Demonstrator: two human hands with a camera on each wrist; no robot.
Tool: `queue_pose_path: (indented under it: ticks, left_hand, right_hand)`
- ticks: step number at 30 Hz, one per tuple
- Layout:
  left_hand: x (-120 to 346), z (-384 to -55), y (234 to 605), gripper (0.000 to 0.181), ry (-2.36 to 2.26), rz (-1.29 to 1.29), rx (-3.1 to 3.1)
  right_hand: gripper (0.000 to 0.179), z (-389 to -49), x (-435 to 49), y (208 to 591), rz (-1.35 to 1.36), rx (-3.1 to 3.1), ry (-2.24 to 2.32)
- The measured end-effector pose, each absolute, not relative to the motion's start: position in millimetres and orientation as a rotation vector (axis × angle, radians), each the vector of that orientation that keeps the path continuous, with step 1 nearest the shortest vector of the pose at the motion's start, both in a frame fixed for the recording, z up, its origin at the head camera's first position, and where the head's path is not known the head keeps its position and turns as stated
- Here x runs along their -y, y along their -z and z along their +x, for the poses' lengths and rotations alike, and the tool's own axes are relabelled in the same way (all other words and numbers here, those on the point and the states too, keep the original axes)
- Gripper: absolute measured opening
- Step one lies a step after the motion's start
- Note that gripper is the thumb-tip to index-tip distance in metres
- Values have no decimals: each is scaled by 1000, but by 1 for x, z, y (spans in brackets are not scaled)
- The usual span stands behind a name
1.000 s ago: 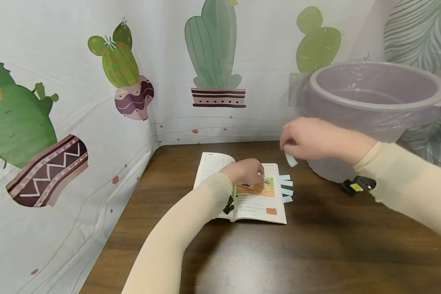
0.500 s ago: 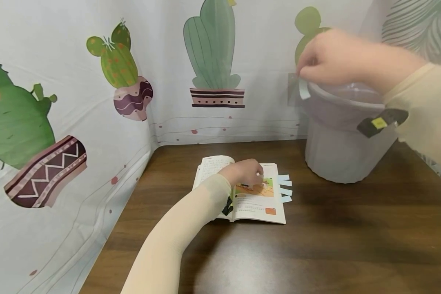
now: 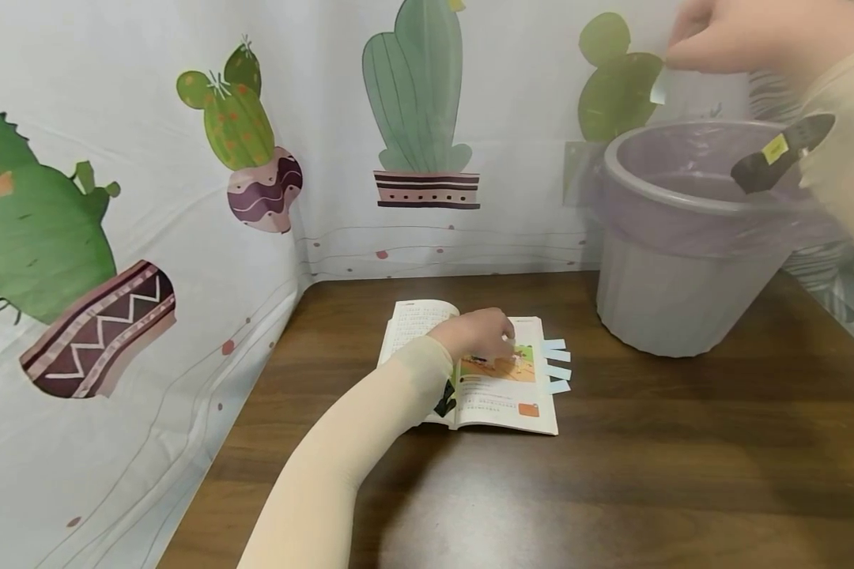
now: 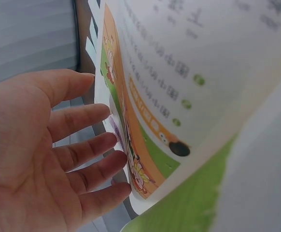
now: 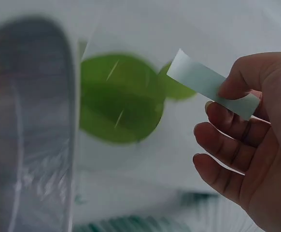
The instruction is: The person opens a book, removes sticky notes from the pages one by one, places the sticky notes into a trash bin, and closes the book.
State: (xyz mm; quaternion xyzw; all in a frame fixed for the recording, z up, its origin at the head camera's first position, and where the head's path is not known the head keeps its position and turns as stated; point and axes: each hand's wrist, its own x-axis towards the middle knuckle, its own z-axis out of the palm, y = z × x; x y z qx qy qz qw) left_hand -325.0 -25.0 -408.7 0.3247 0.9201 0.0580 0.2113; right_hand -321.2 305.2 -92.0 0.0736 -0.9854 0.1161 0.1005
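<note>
An open book (image 3: pixel 505 405) with printed text and a coloured picture lies on the table. My left hand (image 3: pixel 482 333) rests on its right page, and in the left wrist view the fingertips (image 4: pixel 106 195) touch the paper with the fingers fairly straight. Up at the top right, my right hand (image 3: pixel 761 38) pinches a pale blue sticky strip (image 5: pixel 193 79) between thumb and forefinger. The other fingers stay loosely bent. That hand is above the back rim of a trash bin (image 3: pixel 672 292). Several similar pale blue sticky tabs (image 3: pixel 558 356) stick out from the book's right edge.
The bin has a clear plastic liner (image 3: pixel 697 233) folded over its rim and stands at the back right of the wooden table (image 3: pixel 598 490). A white curtain (image 3: pixel 334 118) printed with cacti hangs behind and to the left.
My right hand has risen and moved to the right, from beside the book to above the bin, carrying the sticky strip. The left hand has stayed on the book.
</note>
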Motion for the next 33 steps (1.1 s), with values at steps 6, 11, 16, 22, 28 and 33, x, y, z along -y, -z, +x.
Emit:
queue_pose_path:
  ticks: [6, 11, 16, 22, 28, 33]
  left_hand:
    - [24, -325, 409, 40, -154, 917, -2556]
    - [24, -326, 410, 40, -147, 916, -2553]
    - [24, -327, 412, 38, -137, 932, -2553]
    - [25, -326, 414, 38, -140, 944, -2564]
    - [25, -324, 412, 38, -145, 930, -2566]
    - [25, -323, 412, 37, -140, 937, -2559]
  right_hand:
    - [32, -334, -347, 102, 104, 2999, -448]
    - [23, -338, -364, 116, 43, 2987, -500]
    - [32, -334, -373, 133, 8, 2986, -532]
    - [33, -335, -383, 148, -25, 2992, -459]
    - [31, -343, -395, 157, -8, 3095, -453]
    - [37, -345, -396, 163, 9, 3203, -407]
